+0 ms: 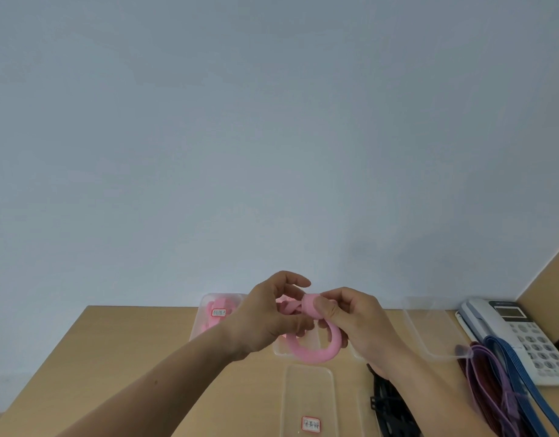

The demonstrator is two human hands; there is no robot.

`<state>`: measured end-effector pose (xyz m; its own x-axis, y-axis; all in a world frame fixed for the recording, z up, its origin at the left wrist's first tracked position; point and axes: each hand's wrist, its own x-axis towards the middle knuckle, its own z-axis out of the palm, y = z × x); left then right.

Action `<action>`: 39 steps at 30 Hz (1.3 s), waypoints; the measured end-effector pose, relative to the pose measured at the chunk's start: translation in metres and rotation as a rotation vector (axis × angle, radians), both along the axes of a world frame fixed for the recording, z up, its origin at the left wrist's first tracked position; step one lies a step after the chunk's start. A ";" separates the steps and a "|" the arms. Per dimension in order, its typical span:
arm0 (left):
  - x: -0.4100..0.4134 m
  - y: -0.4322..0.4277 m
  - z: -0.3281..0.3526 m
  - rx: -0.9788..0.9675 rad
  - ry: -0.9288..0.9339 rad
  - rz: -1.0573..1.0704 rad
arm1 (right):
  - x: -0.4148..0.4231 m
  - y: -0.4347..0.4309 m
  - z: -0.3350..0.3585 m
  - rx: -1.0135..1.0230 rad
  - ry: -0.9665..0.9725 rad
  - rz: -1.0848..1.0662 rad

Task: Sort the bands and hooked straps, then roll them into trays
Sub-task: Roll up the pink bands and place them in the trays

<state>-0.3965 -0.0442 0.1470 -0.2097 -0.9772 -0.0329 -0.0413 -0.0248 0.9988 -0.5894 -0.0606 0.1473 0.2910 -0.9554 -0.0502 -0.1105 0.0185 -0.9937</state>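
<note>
At the far left the desk [129, 367] is running out of the view at the lower edge. On its far side a clear left tray [205, 299] is standing with pink pieces inside. The left hand [265, 316] is covering the right part of this tray, and the writing on its label [219, 312] is too blurred to read.

The left hand is coming in from the lower left, raised above the desk, with its back toward the camera. Its upper fingers [298, 281] are spreading loosely, and the lower ones are curling onto the pink band [309, 357]. The exact place of contact is mostly hidden behind the hand.

The pink band is hanging as a loop between the 2 hands. Below it only a corner of a middle tray [279, 350] is showing.

The right hand [350, 323] is pinching the rolled end of the band. Its thumb [323, 306] is pressing on top and the other fingers are curling under the loop.

Nearer the camera, a front tray [306, 386] is being cut off at the bottom, and its label [311, 424] is unreadable. The black straps [387, 402] are lying partly under the right forearm.

Farther right a right tray [429, 335] is standing. Beside it the dark red strap [483, 383], the purple strap [499, 389] and the blue strap [518, 376] are leaving the view at the bottom. The telephone [508, 326] is being cut off by the right edge.
</note>
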 end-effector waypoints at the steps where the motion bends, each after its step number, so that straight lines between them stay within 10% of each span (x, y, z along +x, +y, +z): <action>1: 0.000 0.000 -0.001 0.007 -0.015 -0.004 | 0.000 0.000 0.000 0.008 -0.003 -0.003; 39: 0.009 0.000 -0.006 0.225 0.103 0.027 | 0.010 -0.003 -0.012 -0.090 0.012 0.010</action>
